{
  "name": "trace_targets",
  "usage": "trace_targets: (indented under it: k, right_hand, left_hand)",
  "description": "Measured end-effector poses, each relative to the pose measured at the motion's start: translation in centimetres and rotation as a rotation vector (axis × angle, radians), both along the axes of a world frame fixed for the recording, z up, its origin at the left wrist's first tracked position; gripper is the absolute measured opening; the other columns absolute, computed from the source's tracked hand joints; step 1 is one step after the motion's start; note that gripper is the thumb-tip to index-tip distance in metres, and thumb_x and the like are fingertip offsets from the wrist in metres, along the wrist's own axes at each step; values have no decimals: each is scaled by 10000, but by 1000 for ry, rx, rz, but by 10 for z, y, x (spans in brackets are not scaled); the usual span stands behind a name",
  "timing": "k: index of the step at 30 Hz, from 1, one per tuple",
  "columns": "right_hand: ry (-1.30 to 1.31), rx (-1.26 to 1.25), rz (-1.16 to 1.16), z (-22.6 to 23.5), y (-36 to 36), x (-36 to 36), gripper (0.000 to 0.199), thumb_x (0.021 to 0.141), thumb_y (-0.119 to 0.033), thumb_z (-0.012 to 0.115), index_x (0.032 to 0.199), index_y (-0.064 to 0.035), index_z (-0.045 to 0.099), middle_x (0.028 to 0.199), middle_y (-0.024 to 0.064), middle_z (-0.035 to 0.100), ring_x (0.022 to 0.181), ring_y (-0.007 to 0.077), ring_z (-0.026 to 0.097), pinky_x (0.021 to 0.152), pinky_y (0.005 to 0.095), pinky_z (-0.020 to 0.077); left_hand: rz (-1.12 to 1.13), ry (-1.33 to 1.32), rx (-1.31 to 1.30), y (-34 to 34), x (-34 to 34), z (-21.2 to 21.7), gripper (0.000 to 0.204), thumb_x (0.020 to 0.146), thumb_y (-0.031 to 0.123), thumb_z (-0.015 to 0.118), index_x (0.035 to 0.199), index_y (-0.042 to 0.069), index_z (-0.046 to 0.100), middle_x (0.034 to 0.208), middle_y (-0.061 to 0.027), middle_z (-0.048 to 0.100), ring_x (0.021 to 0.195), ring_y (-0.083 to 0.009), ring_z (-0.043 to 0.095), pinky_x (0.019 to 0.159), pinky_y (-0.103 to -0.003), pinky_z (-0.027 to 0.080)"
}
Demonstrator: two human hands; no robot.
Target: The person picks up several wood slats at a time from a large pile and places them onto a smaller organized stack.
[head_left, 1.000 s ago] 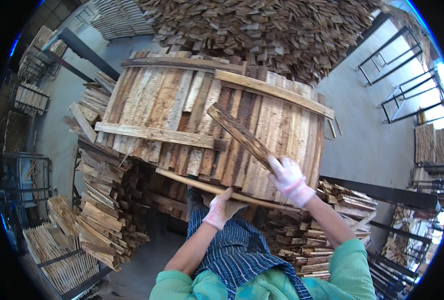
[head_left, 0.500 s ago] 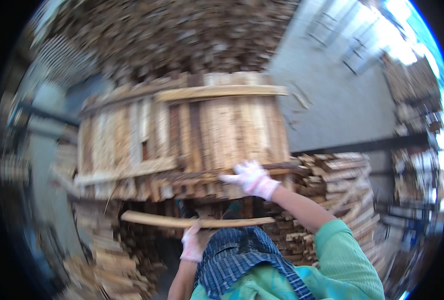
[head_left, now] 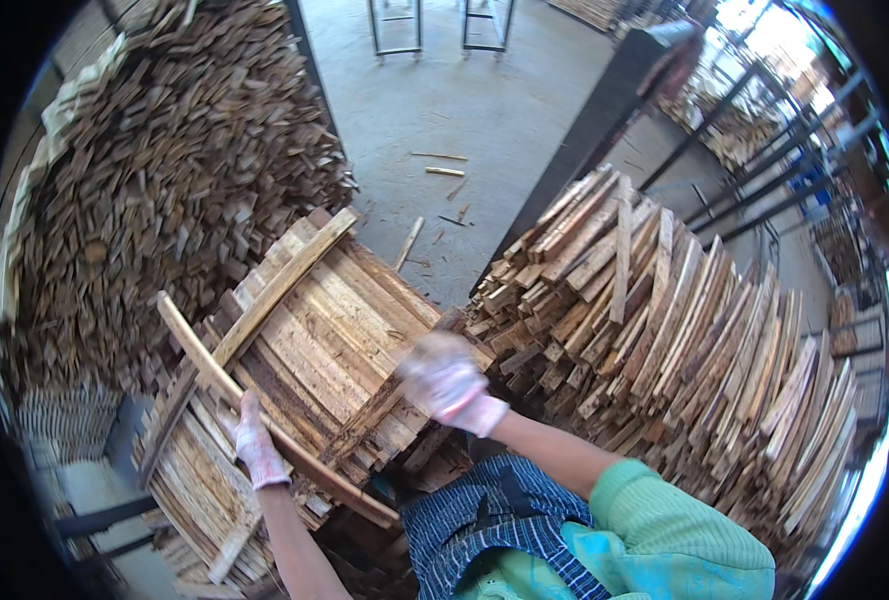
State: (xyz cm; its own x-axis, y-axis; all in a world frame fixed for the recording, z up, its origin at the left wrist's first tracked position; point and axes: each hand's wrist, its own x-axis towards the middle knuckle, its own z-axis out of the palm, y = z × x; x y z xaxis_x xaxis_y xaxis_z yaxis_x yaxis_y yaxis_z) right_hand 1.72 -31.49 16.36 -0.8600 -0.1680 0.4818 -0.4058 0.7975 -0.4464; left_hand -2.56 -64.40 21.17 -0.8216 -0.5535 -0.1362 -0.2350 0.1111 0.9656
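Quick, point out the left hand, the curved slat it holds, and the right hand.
Left hand [head_left: 257, 443]: head view, middle of the gloved hand.
Curved slat [head_left: 305, 459]: head view, bare stretch just right of that hand.
Right hand [head_left: 450, 386]: head view, middle of the blurred glove.

Head-worn fisheye, facing down, close overhead

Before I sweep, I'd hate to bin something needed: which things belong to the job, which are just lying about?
Job:
long, curved, tan wooden strip in the white-gloved left hand
layer of brown wooden slats beneath the white-gloved right hand

Apparently lying about:
short, yellow wooden strip on the grey floor
pale wooden stick nearer the slats
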Motion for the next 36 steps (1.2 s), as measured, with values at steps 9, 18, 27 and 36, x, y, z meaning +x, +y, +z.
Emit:
trace_targets:
  k: [9, 18, 27, 36]
  right_hand:
    - [-587, -1868, -805, -129, 57, 2, 712, 1008, -538, 359, 1543, -69, 332, 1620, 105, 282, 1492, 305, 240, 1220, 389, 196]
    - [-362, -1337, -840, -183, 29, -23, 496, 1071, -351, 411, 1429, -15, 479, 1427, 87, 541, 1264, 239, 535, 1056, 342, 415]
    - [-35, -1235, -410, -251, 22, 9, 559, 998, -88, 349, 1549, -17, 285, 1594, 100, 349, 1484, 230, 296, 1231, 304, 225]
    - [-253, -1795, -197, -162, 50, 26, 459, 1079, -224, 410, 1474, 4, 368, 1558, 124, 371, 1462, 235, 334, 1216, 347, 283]
  left_hand:
    - [-356, -314, -993, 83, -32, -60, 934, 871, 256, 717, 1610, 196, 150, 1445, -336, 405, 1282, -428, 491, 1059, -508, 418]
    - [-1213, 371, -1262, 223, -126, -65, 525, 962, 424, 574, 1424, 176, 529, 1493, -188, 470, 1403, -390, 404, 1141, -565, 320]
    - [-1309, 526, -1381, 251, -153, -128, 460, 1022, 481, 447, 1102, 98, 688, 1151, -119, 669, 1167, -346, 568, 1079, -544, 375]
    - [-1415, 352, -1423, 257, -156, -124, 433, 1022, 470, 428, 1154, 127, 658, 1134, -98, 630, 1205, -320, 515, 1110, -546, 322]
